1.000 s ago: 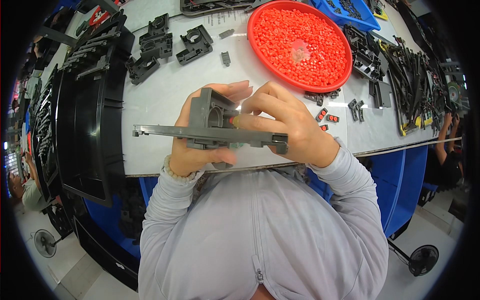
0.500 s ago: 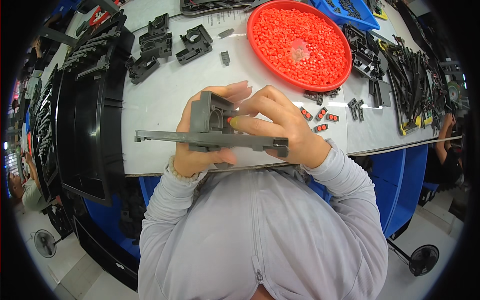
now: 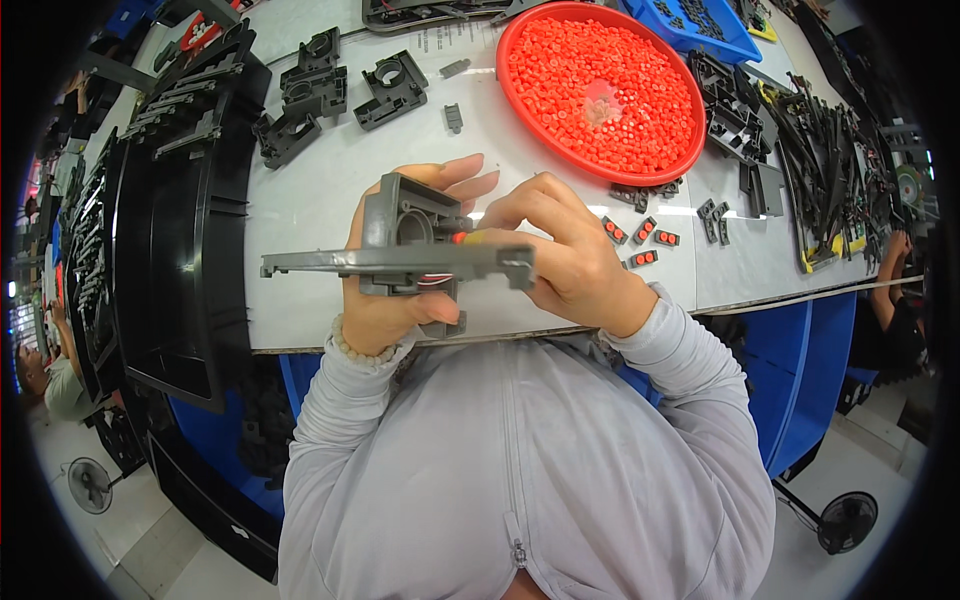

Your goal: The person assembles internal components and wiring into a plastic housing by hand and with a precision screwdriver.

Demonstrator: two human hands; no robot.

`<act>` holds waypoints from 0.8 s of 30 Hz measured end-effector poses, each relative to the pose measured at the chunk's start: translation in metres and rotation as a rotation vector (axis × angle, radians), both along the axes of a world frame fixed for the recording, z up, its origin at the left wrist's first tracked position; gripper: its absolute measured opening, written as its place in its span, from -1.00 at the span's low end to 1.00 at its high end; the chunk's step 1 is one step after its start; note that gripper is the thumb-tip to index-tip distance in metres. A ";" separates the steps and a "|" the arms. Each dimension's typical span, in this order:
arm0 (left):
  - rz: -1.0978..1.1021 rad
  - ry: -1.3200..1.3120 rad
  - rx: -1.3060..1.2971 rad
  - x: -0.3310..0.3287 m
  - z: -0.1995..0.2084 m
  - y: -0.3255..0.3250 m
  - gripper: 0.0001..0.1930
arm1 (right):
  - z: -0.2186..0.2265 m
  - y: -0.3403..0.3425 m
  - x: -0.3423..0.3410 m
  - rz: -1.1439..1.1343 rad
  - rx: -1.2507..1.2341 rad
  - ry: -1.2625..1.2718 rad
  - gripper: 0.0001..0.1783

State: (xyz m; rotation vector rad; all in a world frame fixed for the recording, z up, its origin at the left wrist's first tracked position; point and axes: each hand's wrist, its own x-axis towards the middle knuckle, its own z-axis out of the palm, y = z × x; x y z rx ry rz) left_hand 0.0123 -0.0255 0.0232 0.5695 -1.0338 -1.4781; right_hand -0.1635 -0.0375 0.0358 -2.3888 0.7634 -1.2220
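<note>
Below and to the left of the round red tray [image 3: 640, 178], the left hand [image 3: 376, 318] had its grip closed round a grey part [image 3: 390, 262], a long bar with a boxy, ring-holed frame, raised off the bench [image 3: 310, 215]. The right hand [image 3: 585, 255] had its grip pinched, it appeared, on a small red piece [image 3: 459, 238] at the frame's side; its seating could not be told, so that step looked under way rather than finished.

Just below the tray's rim lay four small dark blocks [image 3: 645, 258], each bearing two red pieces: filled, by the look of them. Right of these, below and right of the tray, two dark clips [image 3: 722, 222] showed no red and seemed undone.

The tray itself held a great many loose red caps [image 3: 610, 70], thinner round a pale patch. Left of it, several ring-holed brackets [image 3: 390, 90] lay apart from the hands; farther left stood a black bin [image 3: 228, 250], long parts across its far end. Beyond the tray's upper right, a blue tray [image 3: 690, 40] held small dark pieces.
</note>
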 end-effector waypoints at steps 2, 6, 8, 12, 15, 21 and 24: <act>-0.043 -0.049 -0.080 0.002 0.000 -0.001 0.00 | 0.004 0.002 0.001 -0.009 0.013 0.011 -0.73; -0.082 -0.124 -0.092 0.006 0.000 -0.004 0.01 | 0.007 0.001 -0.001 0.005 0.012 0.082 -0.72; -0.066 -0.190 -0.189 0.006 0.000 -0.004 0.00 | 0.006 0.001 -0.001 0.007 0.011 0.085 -0.71; -0.062 -0.236 -0.206 0.005 0.002 -0.004 -0.01 | 0.005 0.002 -0.001 -0.017 -0.039 0.120 -0.69; -0.050 -0.212 -0.179 0.004 0.004 -0.004 -0.02 | 0.006 0.002 0.000 -0.032 -0.070 0.123 -0.70; -0.071 -0.212 -0.206 0.005 0.003 -0.005 -0.03 | 0.005 0.005 -0.004 -0.054 -0.082 0.196 -0.54; -0.085 -0.231 -0.201 0.005 0.003 -0.004 -0.04 | 0.011 0.005 -0.005 -0.047 -0.066 0.277 -0.53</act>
